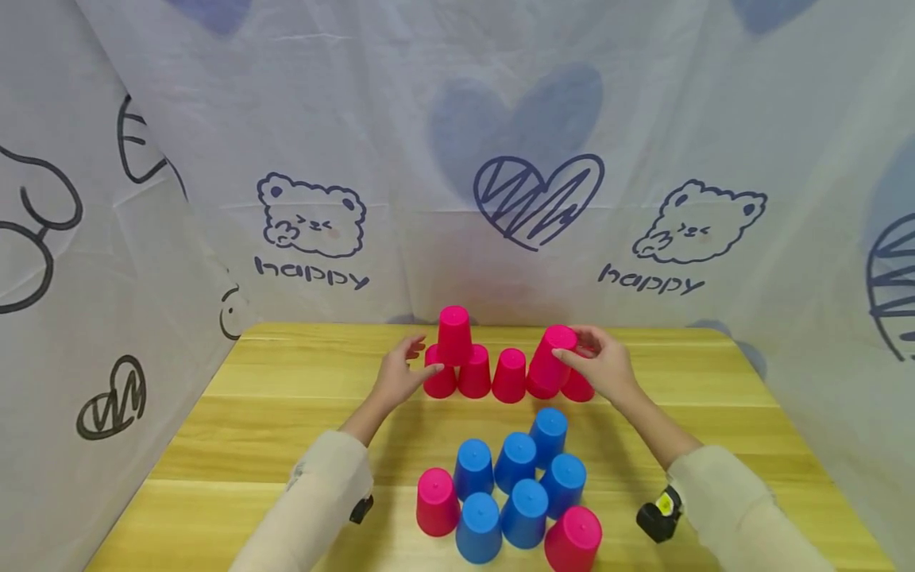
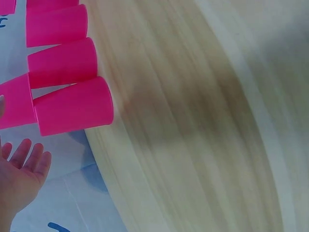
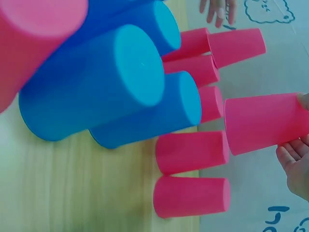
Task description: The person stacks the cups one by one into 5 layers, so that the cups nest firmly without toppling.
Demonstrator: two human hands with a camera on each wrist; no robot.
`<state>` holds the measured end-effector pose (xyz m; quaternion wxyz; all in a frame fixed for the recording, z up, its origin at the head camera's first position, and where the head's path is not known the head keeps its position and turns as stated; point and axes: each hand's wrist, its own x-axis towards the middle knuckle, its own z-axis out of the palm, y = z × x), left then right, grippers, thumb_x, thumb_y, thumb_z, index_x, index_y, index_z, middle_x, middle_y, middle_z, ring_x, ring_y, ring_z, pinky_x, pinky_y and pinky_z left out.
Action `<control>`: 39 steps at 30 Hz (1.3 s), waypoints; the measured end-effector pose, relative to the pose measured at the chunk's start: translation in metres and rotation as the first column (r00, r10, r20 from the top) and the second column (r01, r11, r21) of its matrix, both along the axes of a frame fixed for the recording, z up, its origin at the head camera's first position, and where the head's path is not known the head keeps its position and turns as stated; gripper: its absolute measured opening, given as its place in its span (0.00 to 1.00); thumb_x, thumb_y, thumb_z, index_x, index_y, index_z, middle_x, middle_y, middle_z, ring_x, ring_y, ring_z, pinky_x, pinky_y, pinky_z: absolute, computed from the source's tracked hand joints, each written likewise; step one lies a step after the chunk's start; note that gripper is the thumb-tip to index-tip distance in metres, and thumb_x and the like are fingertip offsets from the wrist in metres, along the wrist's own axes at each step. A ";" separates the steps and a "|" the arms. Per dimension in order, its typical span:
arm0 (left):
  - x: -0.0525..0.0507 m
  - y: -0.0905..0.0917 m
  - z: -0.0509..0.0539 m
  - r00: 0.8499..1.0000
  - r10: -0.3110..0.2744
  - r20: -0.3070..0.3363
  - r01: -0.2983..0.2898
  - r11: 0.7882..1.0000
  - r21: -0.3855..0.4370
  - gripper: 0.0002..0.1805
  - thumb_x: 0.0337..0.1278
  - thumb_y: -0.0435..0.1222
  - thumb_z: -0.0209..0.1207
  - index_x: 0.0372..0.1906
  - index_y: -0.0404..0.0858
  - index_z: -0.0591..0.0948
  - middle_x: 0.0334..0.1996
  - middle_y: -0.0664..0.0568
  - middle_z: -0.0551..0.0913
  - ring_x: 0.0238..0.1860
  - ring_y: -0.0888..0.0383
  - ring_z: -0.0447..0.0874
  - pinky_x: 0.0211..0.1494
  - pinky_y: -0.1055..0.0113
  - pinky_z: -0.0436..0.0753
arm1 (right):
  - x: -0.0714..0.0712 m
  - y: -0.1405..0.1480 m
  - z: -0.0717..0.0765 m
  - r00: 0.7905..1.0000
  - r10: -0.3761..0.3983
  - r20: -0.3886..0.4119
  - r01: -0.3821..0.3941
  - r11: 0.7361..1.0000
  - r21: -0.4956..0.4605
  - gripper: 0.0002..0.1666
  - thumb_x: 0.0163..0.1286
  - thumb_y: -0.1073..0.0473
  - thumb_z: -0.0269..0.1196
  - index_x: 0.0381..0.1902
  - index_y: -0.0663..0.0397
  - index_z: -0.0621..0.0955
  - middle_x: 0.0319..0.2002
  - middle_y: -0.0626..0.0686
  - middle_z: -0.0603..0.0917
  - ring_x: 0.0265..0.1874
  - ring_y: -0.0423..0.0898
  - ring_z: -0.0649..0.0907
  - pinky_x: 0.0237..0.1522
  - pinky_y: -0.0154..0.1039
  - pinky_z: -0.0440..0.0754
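Observation:
Pink cups stand upside down in a row at the back of the table, among them one in the middle (image 1: 510,377). Another pink cup (image 1: 454,338) sits upside down across the two leftmost. Beside that upper cup is my left hand (image 1: 402,375), fingers spread and thumb near the cup's base; whether it touches cannot be told. My right hand (image 1: 604,367) grips a pink cup (image 3: 265,123) between thumb and fingers. The gripped cup is tilted, mouth down, over the row's right end, partly hiding the cups there. Its contact with them is unclear.
Nearer me, several blue cups (image 1: 525,515) stand upside down in a cluster. One pink cup (image 1: 438,502) is at their left and another (image 1: 573,540) at their front right. A printed white cloth (image 1: 400,159) hangs behind the wooden table (image 1: 236,445).

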<state>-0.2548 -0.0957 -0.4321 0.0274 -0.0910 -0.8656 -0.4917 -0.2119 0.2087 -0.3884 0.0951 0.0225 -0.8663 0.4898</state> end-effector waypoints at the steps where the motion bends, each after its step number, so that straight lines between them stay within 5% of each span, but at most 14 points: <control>1: 0.001 -0.001 -0.001 1.000 0.000 -0.001 0.000 1.000 0.001 0.32 0.51 0.35 0.64 0.62 0.31 0.68 0.57 0.35 0.74 0.57 0.39 0.73 0.59 0.48 0.75 | -0.002 0.002 -0.001 1.000 -0.001 -0.007 0.001 1.000 -0.011 0.33 0.59 0.48 0.65 0.55 0.63 0.73 0.50 0.64 0.78 0.51 0.58 0.78 0.53 0.49 0.79; 8: 0.011 -0.011 -0.009 1.000 -0.004 -0.023 0.004 1.000 0.011 0.30 0.50 0.34 0.65 0.59 0.30 0.70 0.54 0.35 0.76 0.54 0.39 0.75 0.58 0.45 0.75 | -0.020 0.018 -0.014 0.999 -0.014 -0.045 0.010 0.997 -0.076 0.35 0.55 0.42 0.67 0.55 0.57 0.75 0.49 0.60 0.79 0.49 0.54 0.79 0.51 0.46 0.81; 19: 0.026 -0.026 -0.019 1.000 -0.023 -0.012 0.023 0.999 0.041 0.29 0.50 0.36 0.65 0.57 0.30 0.72 0.53 0.36 0.78 0.54 0.39 0.76 0.57 0.46 0.75 | -0.021 0.018 0.010 0.993 -0.106 0.047 0.108 0.993 -0.045 0.31 0.62 0.52 0.64 0.57 0.65 0.72 0.52 0.65 0.77 0.52 0.57 0.77 0.57 0.48 0.76; 27: 0.038 -0.033 -0.020 0.996 -0.083 0.039 0.080 0.994 0.074 0.26 0.53 0.37 0.63 0.57 0.31 0.73 0.52 0.37 0.79 0.55 0.39 0.76 0.56 0.47 0.76 | -0.029 0.024 0.007 0.987 -0.142 0.080 0.146 0.988 -0.044 0.30 0.62 0.55 0.63 0.58 0.66 0.71 0.53 0.65 0.76 0.53 0.58 0.76 0.58 0.49 0.75; 39: 0.072 -0.045 -0.026 0.981 -0.167 0.096 0.159 0.984 0.085 0.25 0.53 0.37 0.63 0.55 0.29 0.75 0.52 0.34 0.78 0.53 0.39 0.77 0.54 0.54 0.79 | -0.037 0.021 0.001 0.982 -0.164 0.093 0.170 0.984 -0.055 0.28 0.63 0.56 0.62 0.57 0.67 0.71 0.53 0.66 0.76 0.53 0.59 0.77 0.58 0.48 0.76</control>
